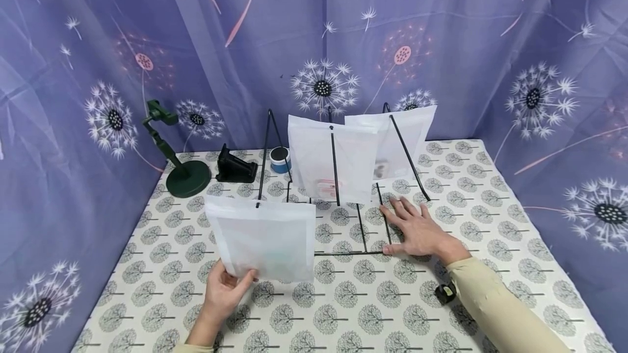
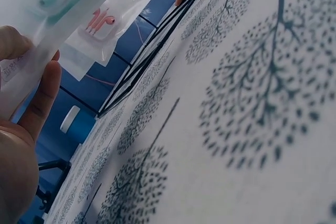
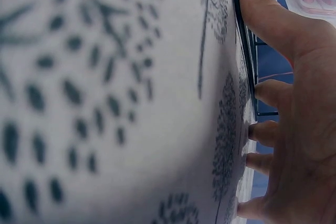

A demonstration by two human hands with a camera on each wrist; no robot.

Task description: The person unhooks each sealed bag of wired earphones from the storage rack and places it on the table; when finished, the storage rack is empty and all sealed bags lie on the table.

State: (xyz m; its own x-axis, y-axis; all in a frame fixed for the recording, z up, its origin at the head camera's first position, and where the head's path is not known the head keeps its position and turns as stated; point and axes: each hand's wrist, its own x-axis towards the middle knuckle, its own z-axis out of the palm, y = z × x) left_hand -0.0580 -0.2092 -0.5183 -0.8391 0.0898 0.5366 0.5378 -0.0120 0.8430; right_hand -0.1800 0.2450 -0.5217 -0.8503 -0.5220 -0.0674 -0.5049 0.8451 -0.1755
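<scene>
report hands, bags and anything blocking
Left hand pinching left bag by lower edge, top at prong tip. Right hand touching rack base. Middle bag, right bag on prongs. No obstruction seen.

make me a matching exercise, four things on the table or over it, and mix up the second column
1. left hand
2. right hand
3. round-based stand
4. round tub

A. blue sides, white rim
B. spread out, beside the base of the black wire rack
C. dark green, at the table's far left
D. pinching the lower edge of the nearest white pouch

Pairs: 1-D, 2-B, 3-C, 4-A
</scene>
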